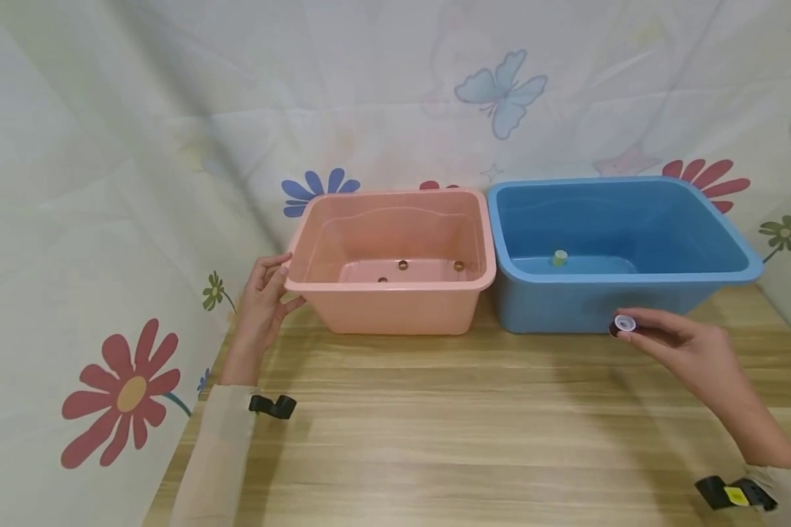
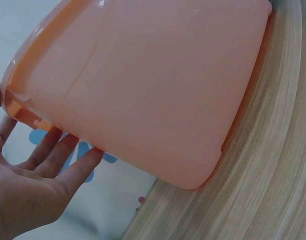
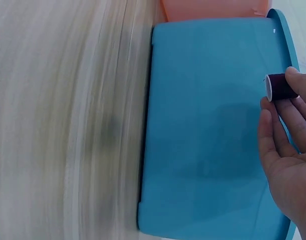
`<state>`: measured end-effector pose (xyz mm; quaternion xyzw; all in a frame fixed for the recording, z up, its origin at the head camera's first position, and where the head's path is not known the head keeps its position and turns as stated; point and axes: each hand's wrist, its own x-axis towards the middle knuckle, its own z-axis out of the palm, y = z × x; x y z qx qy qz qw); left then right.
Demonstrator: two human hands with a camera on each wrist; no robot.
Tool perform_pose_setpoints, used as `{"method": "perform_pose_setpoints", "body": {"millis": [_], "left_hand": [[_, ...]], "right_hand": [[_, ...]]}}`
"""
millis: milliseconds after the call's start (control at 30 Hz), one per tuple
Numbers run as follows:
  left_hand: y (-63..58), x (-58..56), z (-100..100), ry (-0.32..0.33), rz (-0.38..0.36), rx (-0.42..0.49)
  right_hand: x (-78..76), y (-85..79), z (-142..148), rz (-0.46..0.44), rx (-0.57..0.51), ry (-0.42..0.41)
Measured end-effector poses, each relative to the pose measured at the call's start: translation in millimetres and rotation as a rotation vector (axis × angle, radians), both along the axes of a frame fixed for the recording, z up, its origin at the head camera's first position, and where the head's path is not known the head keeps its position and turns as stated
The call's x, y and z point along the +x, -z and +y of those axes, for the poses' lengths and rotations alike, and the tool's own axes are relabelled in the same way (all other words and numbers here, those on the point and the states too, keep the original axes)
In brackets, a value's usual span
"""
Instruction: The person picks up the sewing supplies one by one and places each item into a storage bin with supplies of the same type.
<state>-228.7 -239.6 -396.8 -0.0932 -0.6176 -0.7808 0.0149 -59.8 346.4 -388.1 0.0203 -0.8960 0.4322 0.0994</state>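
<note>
A pink plastic bin [image 1: 395,311] stands on the table at left centre. My left hand [image 1: 261,298] grips its left end at the rim, thumb on top; in the left wrist view the fingers [image 2: 75,162] lie against its outer wall. My right hand [image 1: 702,359] pinches a small dark purple thread spool [image 3: 283,87] with a white end between thumb and fingers. It is held in front of the blue bin [image 1: 567,304], below the rim. Inside that bin stands a yellow-green spool [image 1: 559,258] with a white top. Three small brown rings [image 1: 403,265] lie on the pink bin's floor.
Both bins stand side by side, close together, at the back of the wood-grain table [image 1: 422,424]. Behind them hangs a pale curtain [image 1: 382,95] printed with flowers and a butterfly, which also runs down the left side. Black straps [image 1: 272,406] are worn at both wrists.
</note>
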Motion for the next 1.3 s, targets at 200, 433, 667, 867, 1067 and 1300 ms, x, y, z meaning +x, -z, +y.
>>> {"method": "perform_pose_setpoints", "body": {"millis": [200,433,667,867,1067,1300], "left_hand": [[1.4,-0.2,-1,-0.003,-0.005,-0.001],[2.0,-2.2,-1,-0.008,-0.004,-0.008],[-0.4,-2.1,0,0.001,0.001,-0.010],[-1.4,-1.8,1,0.002,0.004,-0.015],[-0.6,-0.7,0,-0.007,0.000,-0.014],[-0.5,1.3,1,-0.012,-0.001,-0.019]], "right_hand": [[-1.6,-4.6,1,-0.015,0.003,-0.004],[-1.6,-13.3,-1,-0.042,0.059,0.002],[-3.2,-21.6,-3,-0.049,0.119,0.008],[-5.9,-27.3,-4,-0.054,0.116,-0.002],[-7.6,-33.6,-6,-0.011,0.124,-0.006],[-6.8,-40.4,-4,0.009,0.149,-0.020]]}}
